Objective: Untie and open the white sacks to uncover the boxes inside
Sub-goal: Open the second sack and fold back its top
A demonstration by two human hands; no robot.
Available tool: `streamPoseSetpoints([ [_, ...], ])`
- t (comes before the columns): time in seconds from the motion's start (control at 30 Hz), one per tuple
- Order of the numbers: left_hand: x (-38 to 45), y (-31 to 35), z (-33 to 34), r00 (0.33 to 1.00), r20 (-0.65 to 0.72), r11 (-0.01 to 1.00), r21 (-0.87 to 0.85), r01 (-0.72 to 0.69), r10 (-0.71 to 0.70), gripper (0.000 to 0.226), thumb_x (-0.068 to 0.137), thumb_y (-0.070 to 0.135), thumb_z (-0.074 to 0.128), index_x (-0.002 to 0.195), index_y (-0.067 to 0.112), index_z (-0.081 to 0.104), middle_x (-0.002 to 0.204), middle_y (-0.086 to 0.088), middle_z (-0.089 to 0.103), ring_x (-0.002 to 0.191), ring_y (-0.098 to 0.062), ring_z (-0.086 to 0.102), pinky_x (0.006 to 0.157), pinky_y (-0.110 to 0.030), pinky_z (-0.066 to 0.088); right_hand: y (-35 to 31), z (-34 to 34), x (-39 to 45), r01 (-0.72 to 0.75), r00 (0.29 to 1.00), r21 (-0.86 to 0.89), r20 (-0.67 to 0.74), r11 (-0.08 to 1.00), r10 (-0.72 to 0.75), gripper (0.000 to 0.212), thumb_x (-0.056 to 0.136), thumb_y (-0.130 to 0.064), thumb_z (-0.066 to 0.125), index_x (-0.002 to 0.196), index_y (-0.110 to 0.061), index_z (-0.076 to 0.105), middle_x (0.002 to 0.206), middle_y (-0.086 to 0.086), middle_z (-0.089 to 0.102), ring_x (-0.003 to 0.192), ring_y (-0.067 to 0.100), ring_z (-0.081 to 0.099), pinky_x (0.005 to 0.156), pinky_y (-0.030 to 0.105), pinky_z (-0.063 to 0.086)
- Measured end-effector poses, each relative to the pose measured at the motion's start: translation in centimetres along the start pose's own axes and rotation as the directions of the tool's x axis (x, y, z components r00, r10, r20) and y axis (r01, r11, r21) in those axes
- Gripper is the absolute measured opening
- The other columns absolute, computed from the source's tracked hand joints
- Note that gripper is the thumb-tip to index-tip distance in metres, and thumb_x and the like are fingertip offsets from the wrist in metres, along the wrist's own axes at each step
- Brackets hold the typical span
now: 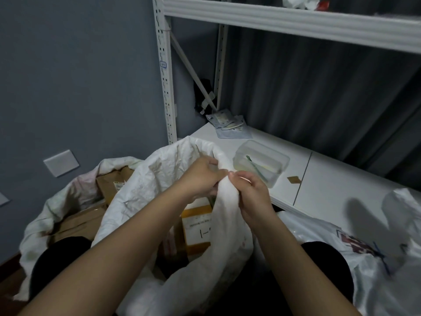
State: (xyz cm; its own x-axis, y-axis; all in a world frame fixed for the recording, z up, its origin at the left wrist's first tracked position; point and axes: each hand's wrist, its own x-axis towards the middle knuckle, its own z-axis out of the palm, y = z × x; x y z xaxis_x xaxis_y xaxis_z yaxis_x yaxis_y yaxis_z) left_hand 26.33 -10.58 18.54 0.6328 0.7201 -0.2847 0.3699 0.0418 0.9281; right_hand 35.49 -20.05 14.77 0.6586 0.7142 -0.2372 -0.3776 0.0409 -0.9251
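A white woven sack (141, 185) stands open in front of me, its mouth spread wide. Both hands hold the right side of its rim, bunched into a thick fold. My left hand (200, 176) grips the fold from the left and my right hand (250, 192) grips it from the right, fingertips nearly touching. Inside the sack a yellow and white box (197, 226) with a label shows below my hands. A second white sack (57, 206) at the left lies open with brown cardboard boxes (114, 181) in it. A third white sack (376, 258) with red print lies at the right.
A white metal rack (319, 185) stands behind the sacks. On its low shelf are a clear plastic tub (262, 160) and some grey pouches (230, 126). A grey wall with a switch plate (61, 163) is at the left. My dark-clothed knees flank the middle sack.
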Motion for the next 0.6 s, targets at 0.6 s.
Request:
streamPoseSetpoints([
  [0.6,-1.3,-1.7,-1.4,0.997,0.035,0.996,-0.061,-0.062,0.064,0.031,0.089,0.013,0.063,0.120,0.010,0.060,0.100,-0.009,0.070,0.084,-0.016,0.068,0.061,-0.023,0.055,1.9,0.6,-0.1,0.005,1.000,0.086,-0.030,0.996,-0.003,0.030,0.083,-0.011,0.072,0.105,0.006,0.062,0.086,0.015,0.069,0.069,0.013,0.068,0.064,0.024,0.057],
])
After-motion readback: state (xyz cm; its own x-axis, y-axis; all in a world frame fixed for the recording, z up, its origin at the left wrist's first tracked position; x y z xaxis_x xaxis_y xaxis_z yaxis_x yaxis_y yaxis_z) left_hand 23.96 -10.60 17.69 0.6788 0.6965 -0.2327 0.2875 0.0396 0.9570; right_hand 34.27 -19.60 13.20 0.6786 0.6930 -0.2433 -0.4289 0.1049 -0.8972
